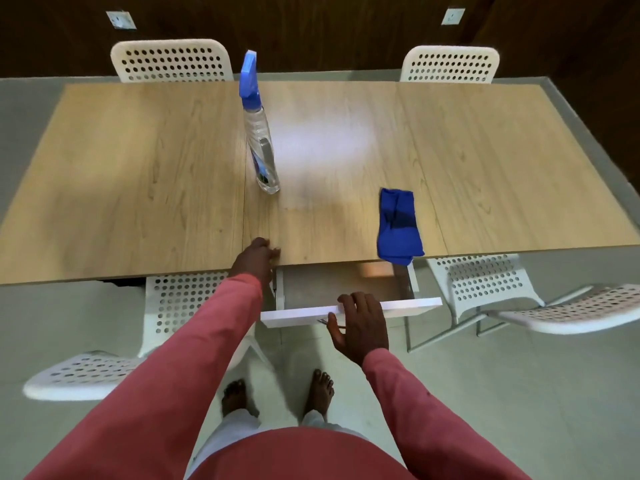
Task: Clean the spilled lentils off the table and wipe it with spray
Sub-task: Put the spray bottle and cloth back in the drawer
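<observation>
My right hand (360, 325) curls over the open drawer's front (408, 308); my left hand (258, 259) grips the table (138, 174) edge beside the drawer. Spray bottle (259, 140) and blue cloth (398, 226) sit beyond the drawer.

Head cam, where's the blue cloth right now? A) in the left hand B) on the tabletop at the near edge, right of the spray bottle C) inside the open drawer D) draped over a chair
B: the blue cloth lies on the table at its near edge, above the open drawer and right of the spray bottle; neither hand touches it.
</observation>
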